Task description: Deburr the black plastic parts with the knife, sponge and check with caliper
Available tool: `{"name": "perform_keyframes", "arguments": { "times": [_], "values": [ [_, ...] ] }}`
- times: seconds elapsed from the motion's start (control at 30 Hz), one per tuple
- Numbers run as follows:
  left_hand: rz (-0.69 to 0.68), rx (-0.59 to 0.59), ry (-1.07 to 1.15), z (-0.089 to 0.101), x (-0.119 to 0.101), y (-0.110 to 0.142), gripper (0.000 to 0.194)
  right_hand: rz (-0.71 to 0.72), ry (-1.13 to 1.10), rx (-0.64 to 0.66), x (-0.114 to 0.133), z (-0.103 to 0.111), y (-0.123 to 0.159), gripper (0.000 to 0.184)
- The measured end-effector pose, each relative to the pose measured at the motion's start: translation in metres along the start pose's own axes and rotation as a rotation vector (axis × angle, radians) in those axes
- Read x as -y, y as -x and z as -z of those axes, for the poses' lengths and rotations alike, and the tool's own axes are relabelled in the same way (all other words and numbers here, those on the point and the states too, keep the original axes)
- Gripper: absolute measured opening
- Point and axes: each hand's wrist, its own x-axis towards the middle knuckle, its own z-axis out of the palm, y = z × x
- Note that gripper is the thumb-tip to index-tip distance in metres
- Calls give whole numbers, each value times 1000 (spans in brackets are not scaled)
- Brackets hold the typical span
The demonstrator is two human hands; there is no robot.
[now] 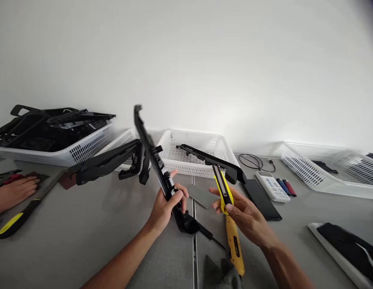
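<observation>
My left hand [167, 202] is closed around a long black plastic trim part [158, 164], which tilts up and away to the left. Between the thumb and fingers of my right hand [245, 212] is a yellow utility knife [224, 190], pointing up and away from me. Whether its blade is out I cannot tell. Below the knife lies a yellow power tool [234, 245] on the table. A thin black rod-like tool [209, 233] rests between my hands, partly behind the trim part. Another black trim part [204, 155] lies across the middle white basket [191, 168], beyond my right hand.
At the left, a white basket [66, 156] is heaped with black parts. A co-worker's hand [19, 192] rests near a black-and-yellow handle [18, 220]. A white basket [327, 182], a dark phone-like slab [261, 200] and a white box-shaped device [272, 186] stand right.
</observation>
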Motion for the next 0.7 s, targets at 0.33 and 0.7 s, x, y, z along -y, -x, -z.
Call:
{"name": "perform_keyframes", "arguments": {
  "times": [0.33,0.7],
  "values": [
    [302,172,208,2,-10,0,79,-80,-149,-202,-10,-3,-8,53],
    [465,436,14,0,0,12,43,-3,217,-488,-15,0,-11,62]
  ]
}}
